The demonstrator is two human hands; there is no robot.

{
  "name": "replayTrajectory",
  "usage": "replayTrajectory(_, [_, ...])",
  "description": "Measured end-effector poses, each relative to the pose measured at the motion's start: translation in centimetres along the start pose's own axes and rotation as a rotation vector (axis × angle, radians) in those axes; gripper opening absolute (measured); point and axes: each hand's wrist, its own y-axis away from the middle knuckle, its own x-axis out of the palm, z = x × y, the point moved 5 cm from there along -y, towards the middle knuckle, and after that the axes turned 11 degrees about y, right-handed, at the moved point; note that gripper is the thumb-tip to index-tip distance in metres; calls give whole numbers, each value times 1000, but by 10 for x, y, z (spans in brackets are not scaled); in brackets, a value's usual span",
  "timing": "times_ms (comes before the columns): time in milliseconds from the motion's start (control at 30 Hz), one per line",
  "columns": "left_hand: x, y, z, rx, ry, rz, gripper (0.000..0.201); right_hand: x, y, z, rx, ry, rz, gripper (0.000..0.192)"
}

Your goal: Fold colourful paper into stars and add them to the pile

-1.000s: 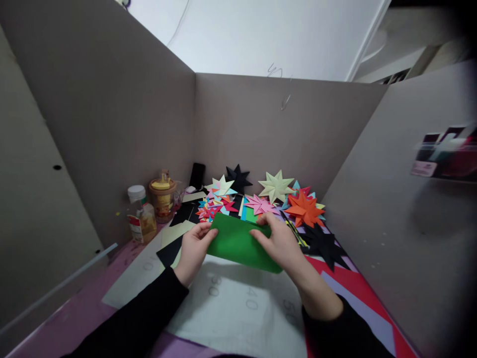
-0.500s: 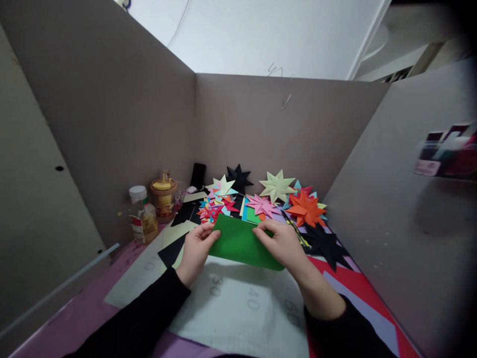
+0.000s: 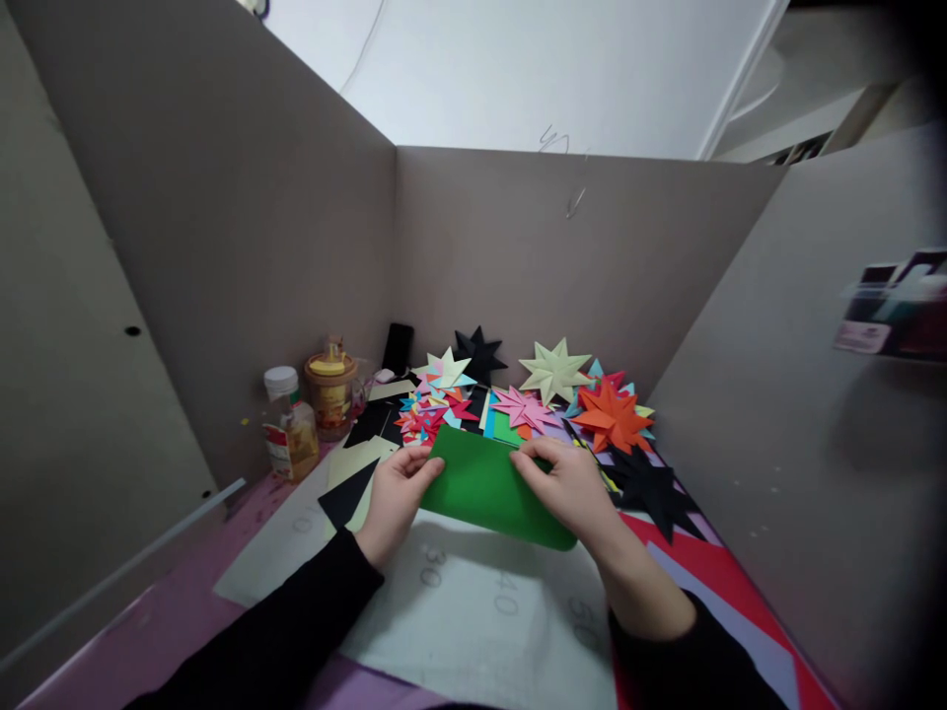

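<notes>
A green sheet of paper (image 3: 492,491) is held up between both hands, tilted a little above a white mat (image 3: 473,611) with printed numbers. My left hand (image 3: 396,496) pinches its left edge between thumb and fingers. Near the upper right edge, my right hand (image 3: 566,483) grips the same sheet, its fingers bent behind it. Just behind the paper lie a pink folded paper star (image 3: 523,407) and a pile of small colourful paper pieces (image 3: 429,419). Whether the sheet is folded I cannot tell.
Paper stars stand along the back: black (image 3: 479,355), pale green (image 3: 554,371) and orange (image 3: 614,416). Another black star (image 3: 655,490) lies at right, by red paper (image 3: 692,562). A bottle (image 3: 290,429), a lidded cup (image 3: 331,394) and a phone (image 3: 398,347) are at left. Grey panels enclose the table.
The view has shifted slightly, so everything sits a little farther right. The lower right of the green paper has dropped slightly; both hands keep their hold.
</notes>
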Motion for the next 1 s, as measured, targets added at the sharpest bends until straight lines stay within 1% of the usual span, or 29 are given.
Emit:
replayTrajectory(300, [-3, 0, 4, -20, 5, 10, 33, 0, 0, 0, -13, -6, -10, 22])
replayTrajectory(400, [-2, -1, 3, -11, -12, 12, 33, 0, 0, -2, -11, 0, 8, 22])
replayTrajectory(467, [-1, 0, 1, 5, -29, 9, 31, 0, -1, -2, -17, 27, 10, 18])
replayTrajectory(533, [1, 3, -5, 52, -73, 0, 27, -1, 0, 2, -40, 57, -1, 13])
replayTrajectory(633, [6, 12, -15, 192, -212, 24, 17, -2, 2, 15, -117, 20, -47, 9])
replayTrajectory(733, [15, 23, -24, 346, -358, 124, 8, -3, 9, 30, -179, -83, -110, 9])
replayTrajectory(800, [19, 29, -27, 418, -417, 187, 7, -4, 15, 39, -193, -145, -137, 9])
replayTrajectory(900, [24, 34, -30, 486, -455, 242, 8, -6, 21, 47, -202, -228, -159, 7])
replayTrajectory(1000, [27, 36, -33, 511, -460, 269, 9, -8, 23, 50, -184, -300, -162, 7])
